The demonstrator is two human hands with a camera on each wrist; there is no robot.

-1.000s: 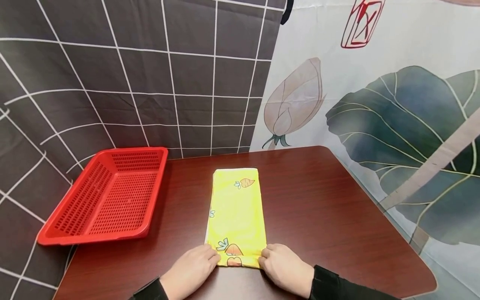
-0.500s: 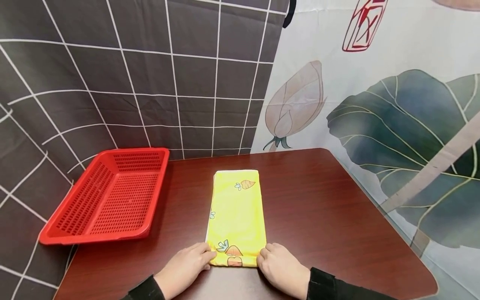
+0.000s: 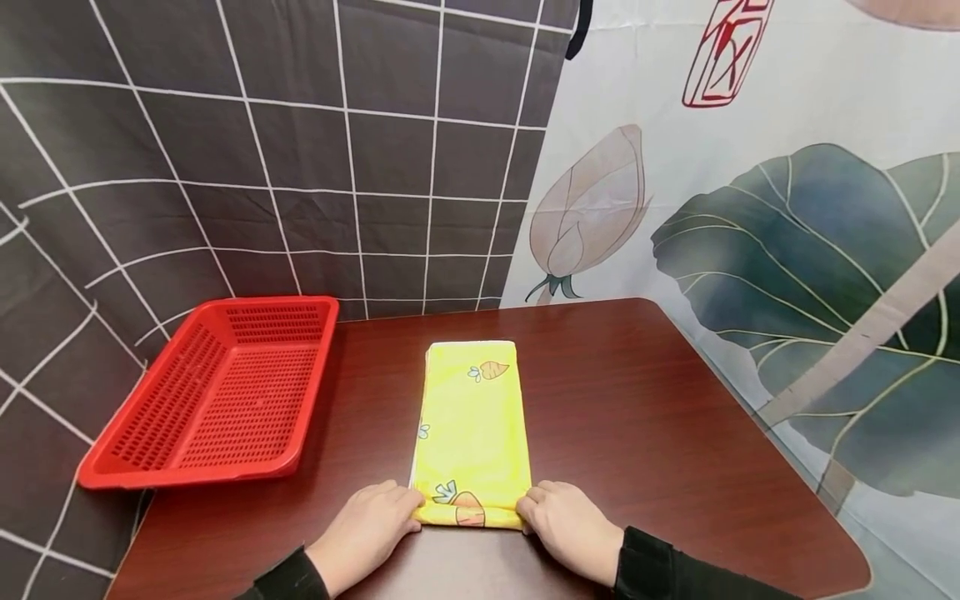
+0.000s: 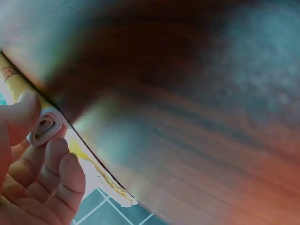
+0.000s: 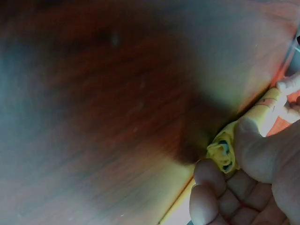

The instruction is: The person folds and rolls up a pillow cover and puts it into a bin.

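I have the yellow carrot-print cloth (image 3: 471, 425) lying as a long folded strip on the dark wood-grain table (image 3: 637, 433), its near end at the table's near edge and already turned into a small roll (image 3: 468, 517). My left hand (image 3: 366, 533) pinches the roll's left end, thumb over and fingers curled beneath, as the left wrist view shows (image 4: 44, 126); my right hand (image 3: 570, 529) pinches the right end the same way (image 5: 224, 154).

To roll well, I would keep both ends level and advance them together, so the roll stays square to the strip's long edges. Keep light tension; a slack turn will telescope.

The fabric looks thin, soft and woven, matte, with a white underside showing at the left edge. The tabletop is smooth and faintly glossy, so the cloth may slide. Both wrist views are blurred, so I cannot count the turns with confidence.

A red perforated plastic basket (image 3: 217, 392), rigid and rectangular, overhangs the table's left edge.
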